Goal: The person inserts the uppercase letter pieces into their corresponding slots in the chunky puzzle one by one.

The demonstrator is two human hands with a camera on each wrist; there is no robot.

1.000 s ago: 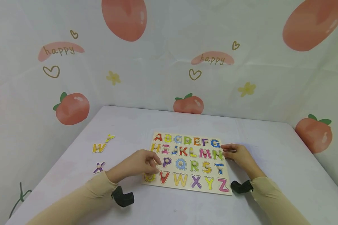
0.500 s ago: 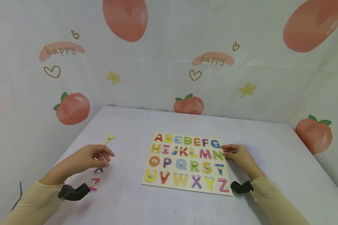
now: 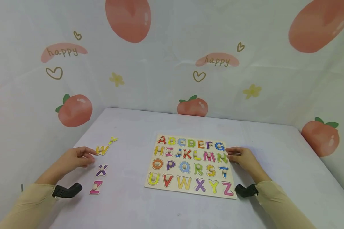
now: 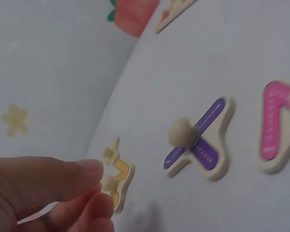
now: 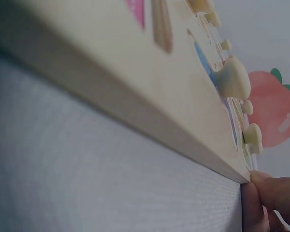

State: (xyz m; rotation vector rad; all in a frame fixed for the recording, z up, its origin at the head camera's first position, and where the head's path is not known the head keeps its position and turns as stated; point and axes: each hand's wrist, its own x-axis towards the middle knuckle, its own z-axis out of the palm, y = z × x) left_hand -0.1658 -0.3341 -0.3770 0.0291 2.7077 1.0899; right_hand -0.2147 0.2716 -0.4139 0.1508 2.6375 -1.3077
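My left hand (image 3: 78,158) hovers at the left of the table, its fingertips beside the yellow wooden letter W (image 3: 101,150). In the left wrist view its thumb and fingers lie in front of that letter and hide part of it; no piece is seen in its grip. Nearby lie the yellow Y (image 3: 112,140), the purple X (image 4: 198,140) and the pink Z (image 3: 96,187), each with a knob. My right hand (image 3: 243,159) holds the right edge of the wooden alphabet puzzle board (image 3: 172,188), thumb and fingers at the rim.
Knobbed letters A to V sit in the board. Its W slot (image 3: 184,183), X slot (image 3: 200,185), Y slot (image 3: 213,186) and Z slot (image 3: 227,188) show printed letters without knobs. A patterned cloth (image 3: 154,70) hangs behind the white table (image 3: 137,124).
My left hand has moved left from the board's lower left, across the table, to beside the W. The Z and X have come into view. My right hand has stayed at the board's edge.
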